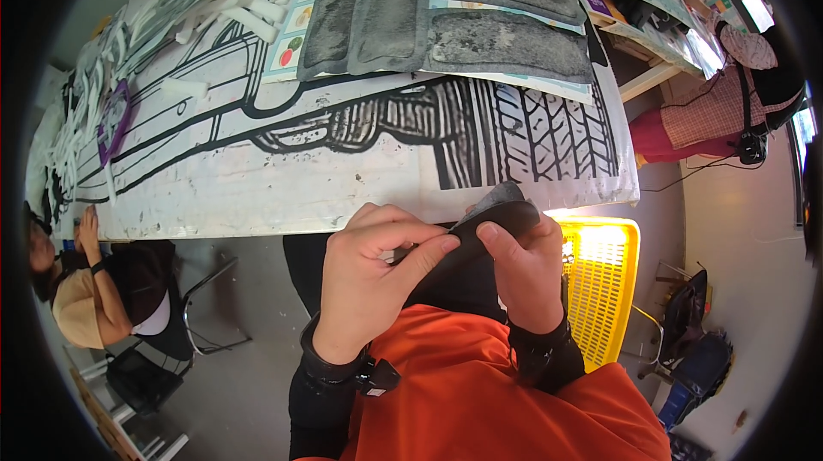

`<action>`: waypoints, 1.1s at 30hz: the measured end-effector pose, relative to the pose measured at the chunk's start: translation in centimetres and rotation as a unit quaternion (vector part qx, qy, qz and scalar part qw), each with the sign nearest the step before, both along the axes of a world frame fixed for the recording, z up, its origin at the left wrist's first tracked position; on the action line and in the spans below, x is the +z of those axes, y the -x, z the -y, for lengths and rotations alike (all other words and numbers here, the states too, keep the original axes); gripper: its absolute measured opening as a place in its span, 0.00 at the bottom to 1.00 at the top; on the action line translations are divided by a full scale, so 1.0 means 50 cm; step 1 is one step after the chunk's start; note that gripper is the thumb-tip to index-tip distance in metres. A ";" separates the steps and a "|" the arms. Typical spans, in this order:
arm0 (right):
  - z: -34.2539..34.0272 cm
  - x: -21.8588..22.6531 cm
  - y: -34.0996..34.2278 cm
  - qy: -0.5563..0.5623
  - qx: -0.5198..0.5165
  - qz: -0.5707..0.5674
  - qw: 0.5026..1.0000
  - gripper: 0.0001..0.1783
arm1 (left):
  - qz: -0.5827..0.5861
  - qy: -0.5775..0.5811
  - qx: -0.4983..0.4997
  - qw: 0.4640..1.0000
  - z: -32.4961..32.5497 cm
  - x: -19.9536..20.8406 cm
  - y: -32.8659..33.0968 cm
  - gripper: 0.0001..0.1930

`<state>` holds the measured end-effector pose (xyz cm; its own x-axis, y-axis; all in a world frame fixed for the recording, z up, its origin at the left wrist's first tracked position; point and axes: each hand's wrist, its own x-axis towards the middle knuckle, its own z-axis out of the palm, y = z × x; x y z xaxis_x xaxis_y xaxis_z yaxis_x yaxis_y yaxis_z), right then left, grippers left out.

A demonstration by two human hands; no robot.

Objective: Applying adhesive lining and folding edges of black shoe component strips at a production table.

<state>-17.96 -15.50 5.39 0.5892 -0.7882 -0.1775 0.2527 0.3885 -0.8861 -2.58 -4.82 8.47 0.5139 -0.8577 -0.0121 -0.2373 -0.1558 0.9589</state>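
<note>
In front of my body, just off the table's near edge, I hold a dark grey, flexible flat piece (506,217) that is folded or curled at its upper end. My left hand (367,277) pinches its left edge between thumb and fingers. My right hand (530,277) grips the other side, with the thumb pressed on its face and the fingers behind it. Several dark grey, fuzzy rectangular pads (390,15) lie on printed sheets on the table beyond my hands. The lower part of the held piece is partly hidden by my left hand.
The table (343,182) has a white cover with a black vehicle drawing. White strips (261,11) pile up at the far left, near a purple frame-like object (113,122). A yellow basket (596,289) stands by my right arm. People are at the left (107,294) and right (707,109).
</note>
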 end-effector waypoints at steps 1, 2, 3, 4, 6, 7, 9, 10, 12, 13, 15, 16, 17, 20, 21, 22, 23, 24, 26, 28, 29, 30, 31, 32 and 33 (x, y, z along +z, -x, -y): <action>-0.001 0.000 -0.001 0.000 0.000 0.000 1.000 0.10 | 0.000 0.000 0.000 1.000 0.000 0.000 0.000 0.04; -0.003 0.001 -0.003 -0.002 -0.007 0.006 1.000 0.09 | 0.004 0.000 -0.001 1.000 -0.001 0.000 0.000 0.04; -0.004 0.001 -0.004 -0.005 -0.015 0.012 1.000 0.09 | 0.008 0.000 -0.003 1.000 -0.002 0.000 0.000 0.04; -0.005 0.001 -0.004 -0.005 -0.015 0.012 1.000 0.09 | 0.008 0.000 -0.003 1.000 -0.003 -0.001 0.001 0.04; -0.006 0.001 -0.003 -0.018 -0.019 0.001 1.000 0.08 | 0.002 0.000 -0.002 1.000 -0.004 -0.005 0.001 0.04; -0.006 0.000 -0.003 -0.017 -0.019 0.001 1.000 0.08 | 0.002 0.000 -0.003 1.000 -0.003 -0.004 0.002 0.04; -0.007 -0.001 -0.005 -0.007 -0.032 0.003 0.999 0.06 | -0.002 0.003 -0.002 1.000 -0.003 -0.003 0.003 0.04; -0.008 0.000 -0.004 -0.007 -0.032 0.003 0.999 0.06 | -0.002 0.003 -0.003 1.000 -0.003 -0.002 0.003 0.04; -0.008 0.003 -0.005 0.000 -0.028 -0.017 0.999 0.06 | 0.004 0.004 -0.003 1.000 -0.004 -0.002 0.002 0.04; -0.009 0.003 -0.006 0.000 -0.028 -0.017 0.999 0.06 | 0.004 0.004 -0.003 1.000 -0.005 -0.003 0.002 0.04; -0.011 0.004 -0.008 0.004 -0.040 -0.014 0.999 0.04 | 0.006 0.005 -0.005 1.000 -0.006 -0.005 0.002 0.04; -0.012 0.004 -0.007 0.004 -0.040 -0.014 0.999 0.04 | 0.006 0.006 -0.006 1.000 -0.006 -0.005 0.002 0.04; -0.012 0.002 -0.007 0.004 -0.040 -0.016 0.999 0.04 | 0.004 0.007 -0.005 1.000 -0.007 -0.006 0.002 0.04; -0.014 0.003 -0.010 0.006 -0.040 -0.021 0.999 0.03 | 0.004 0.008 -0.003 1.000 -0.009 -0.009 0.003 0.04; -0.014 0.005 -0.011 0.010 -0.040 -0.025 0.999 0.03 | 0.005 0.008 -0.003 1.000 -0.009 -0.008 0.002 0.04; -0.015 0.004 -0.011 0.011 -0.041 -0.025 0.999 0.03 | 0.005 0.009 -0.003 1.000 -0.007 -0.005 0.003 0.04; -0.015 0.000 -0.011 0.015 -0.045 -0.020 0.999 0.03 | -0.021 -0.001 0.004 1.000 -0.003 0.000 0.005 0.05; -0.015 -0.003 -0.012 0.020 -0.049 -0.016 0.999 0.03 | -0.047 -0.011 0.012 0.999 0.000 0.004 0.006 0.05; -0.016 -0.002 -0.012 0.014 -0.044 -0.007 0.999 0.03 | -0.051 -0.011 0.006 0.999 0.008 0.007 0.004 0.06; -0.017 0.000 -0.010 0.012 -0.041 0.001 0.999 0.04 | -0.055 -0.006 -0.002 0.998 0.012 0.009 0.007 0.06; -0.017 -0.002 -0.007 0.011 -0.037 0.000 0.999 0.04 | -0.051 -0.003 0.002 0.999 0.013 0.008 0.009 0.07; -0.015 -0.002 -0.009 0.009 -0.034 0.000 0.999 0.05 | -0.047 -0.001 0.006 0.999 0.016 0.005 0.008 0.07; -0.014 0.005 -0.012 0.010 -0.035 0.001 0.999 0.05 | -0.046 -0.001 0.005 0.999 0.016 0.003 0.007 0.07; -0.013 0.018 -0.017 0.008 -0.042 0.006 0.999 0.06 | -0.024 0.004 0.002 1.000 0.014 0.001 0.006 0.07; -0.013 0.026 -0.019 0.006 -0.051 0.009 0.999 0.07 | -0.003 0.009 -0.002 1.000 0.011 -0.001 0.005 0.07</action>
